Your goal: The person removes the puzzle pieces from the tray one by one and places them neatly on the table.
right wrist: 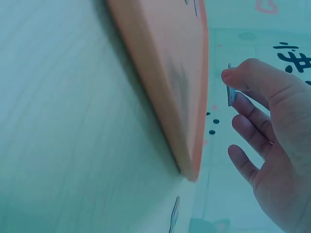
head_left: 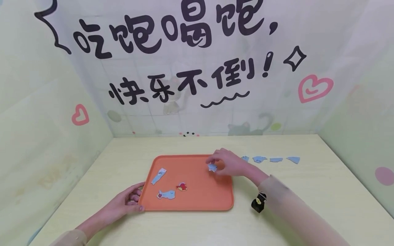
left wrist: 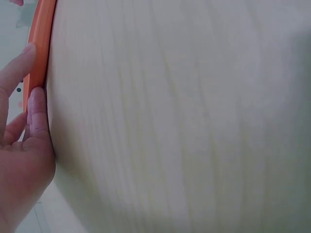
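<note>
An orange tray point(head_left: 203, 200) lies on the table, its left edge gripped by my left hand point(head_left: 124, 200). In the left wrist view the thumb rests on the tray's rim point(left wrist: 43, 46), with the other fingers against its side. My right hand point(head_left: 231, 163) pinches a small light-blue flat piece point(head_left: 212, 167) over the tray's far right part. From the right wrist view, this piece point(right wrist: 231, 94) appears edge-on between thumb and fingertip, above the tray surface. On the tray lie a long blue piece point(head_left: 158, 176), a blue piece with a reddish end point(head_left: 167, 194) and a red-patterned piece point(head_left: 182, 187).
Several blue flat pieces lie in a row on the table right of the tray, among them a triangular one point(head_left: 293, 159) and a strip point(head_left: 276, 159). A printed white curtain point(head_left: 191, 119) stands behind the pale wooden table point(head_left: 191, 229). The right wrist wears a black ornament point(head_left: 258, 203).
</note>
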Motion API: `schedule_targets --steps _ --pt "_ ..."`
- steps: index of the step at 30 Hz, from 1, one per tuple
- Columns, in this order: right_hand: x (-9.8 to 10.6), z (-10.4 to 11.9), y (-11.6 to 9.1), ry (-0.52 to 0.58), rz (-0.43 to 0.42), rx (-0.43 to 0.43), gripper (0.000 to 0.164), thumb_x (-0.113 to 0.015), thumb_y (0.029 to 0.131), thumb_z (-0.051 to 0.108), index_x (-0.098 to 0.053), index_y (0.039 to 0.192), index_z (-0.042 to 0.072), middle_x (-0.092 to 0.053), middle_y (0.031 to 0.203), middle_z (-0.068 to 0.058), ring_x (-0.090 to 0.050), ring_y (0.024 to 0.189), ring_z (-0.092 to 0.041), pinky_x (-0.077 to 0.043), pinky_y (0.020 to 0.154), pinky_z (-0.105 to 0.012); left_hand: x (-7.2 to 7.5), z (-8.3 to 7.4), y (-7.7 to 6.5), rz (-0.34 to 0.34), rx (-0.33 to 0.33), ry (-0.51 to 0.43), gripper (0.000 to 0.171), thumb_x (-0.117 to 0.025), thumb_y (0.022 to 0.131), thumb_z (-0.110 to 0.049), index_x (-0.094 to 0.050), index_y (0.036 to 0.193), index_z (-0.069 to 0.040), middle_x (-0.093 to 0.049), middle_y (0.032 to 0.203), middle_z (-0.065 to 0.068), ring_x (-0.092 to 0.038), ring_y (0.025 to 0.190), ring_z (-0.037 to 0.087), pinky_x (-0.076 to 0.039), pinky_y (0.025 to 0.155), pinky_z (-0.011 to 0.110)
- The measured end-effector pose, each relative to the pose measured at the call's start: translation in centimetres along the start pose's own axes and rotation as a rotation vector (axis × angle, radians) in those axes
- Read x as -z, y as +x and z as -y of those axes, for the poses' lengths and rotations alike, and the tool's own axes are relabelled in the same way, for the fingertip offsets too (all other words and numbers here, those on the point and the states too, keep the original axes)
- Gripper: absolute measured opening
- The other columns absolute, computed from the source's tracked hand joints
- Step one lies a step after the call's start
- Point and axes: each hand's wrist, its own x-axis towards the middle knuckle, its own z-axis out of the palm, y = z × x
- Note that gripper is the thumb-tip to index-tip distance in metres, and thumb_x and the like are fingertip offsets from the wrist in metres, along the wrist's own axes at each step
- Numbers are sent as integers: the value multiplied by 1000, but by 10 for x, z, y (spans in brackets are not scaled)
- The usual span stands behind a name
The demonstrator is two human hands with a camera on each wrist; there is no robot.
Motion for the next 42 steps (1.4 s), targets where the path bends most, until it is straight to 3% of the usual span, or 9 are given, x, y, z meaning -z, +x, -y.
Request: schedule_targets --steps 8,14,21,30,42 --pt "10 -16 -32 -57 -87 58 32 -75 82 13 -72 114 14 -65 105 2 -54 101 -24 -45 85 -34 -1 -1 -1 7 1 -19 92 -79 83 -17 -23 153 5 -45 126 23 -51 97 3 -52 82 16" --pt "17 -25 -49 -59 -140 52 33 -75 82 11 -72 115 14 -66 107 2 -54 102 -20 -46 88 -37 1 0 0 4 7 -6 91 -78 84 -16 -23 153 4 -45 124 21 -52 97 3 -53 83 16" --pt "18 -36 -64 -81 -125 8 33 -74 82 12 -72 115 15 -67 111 0 -55 105 -20 -48 91 -40 2 -1 0 14 -3 3 91 -77 85 -17 -22 154 5 -45 124 20 -51 96 4 -53 82 16" --pt "12 -47 -76 -127 -118 18 32 -75 81 9 -73 111 19 -67 109 2 -56 103 -19 -49 87 -38 1 -2 0 14 16 -6 89 -77 85 -16 -24 154 2 -44 125 20 -51 97 4 -52 82 15" --pt "7 -50 -87 -30 -19 -42 33 -74 81 10 -73 113 20 -66 110 5 -55 106 -17 -46 96 -42 1 1 0 11 10 1 90 -78 84 -17 -24 154 3 -44 123 20 -51 96 3 -53 82 15"
